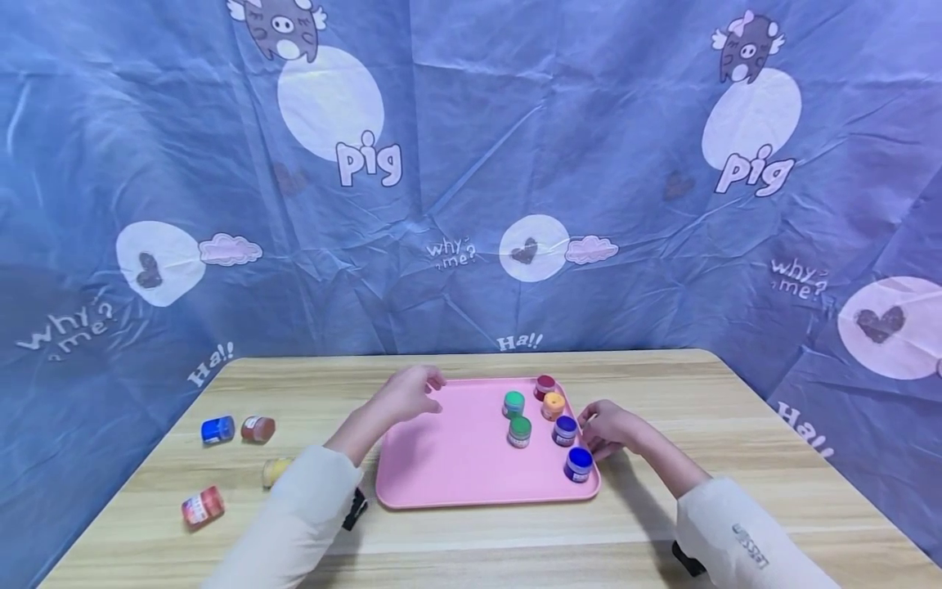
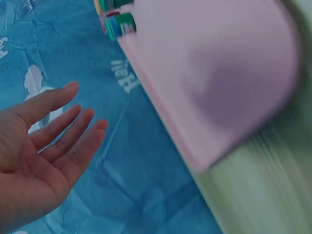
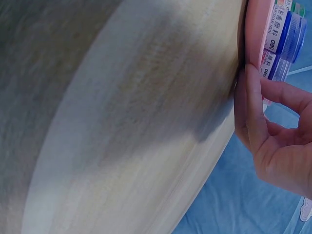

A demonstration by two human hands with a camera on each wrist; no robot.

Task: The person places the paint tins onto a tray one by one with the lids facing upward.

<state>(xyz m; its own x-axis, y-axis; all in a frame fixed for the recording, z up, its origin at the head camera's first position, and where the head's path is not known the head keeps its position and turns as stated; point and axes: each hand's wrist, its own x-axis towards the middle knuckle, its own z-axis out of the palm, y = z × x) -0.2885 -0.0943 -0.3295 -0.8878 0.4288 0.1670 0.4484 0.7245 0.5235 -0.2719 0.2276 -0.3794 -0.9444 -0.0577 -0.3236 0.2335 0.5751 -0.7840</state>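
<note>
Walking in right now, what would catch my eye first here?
Probably the pink tray mid-table, with six colourful little jars toward its right side. The right hand has its fingers at the tray's right edge, while the left hand hovers near its far left corner. Behind hangs a blue backdrop printed with cartoon pigs near the top.

Yellow paint jar (image 1: 275, 472), partly masked by the left sleeve (image 1: 298, 511)! Over to the left wrist view: the pink tray (image 2: 239, 39) is blurred, its top cropped. Right wrist view, and the right hand (image 3: 282, 151) runs off the edge!
</note>
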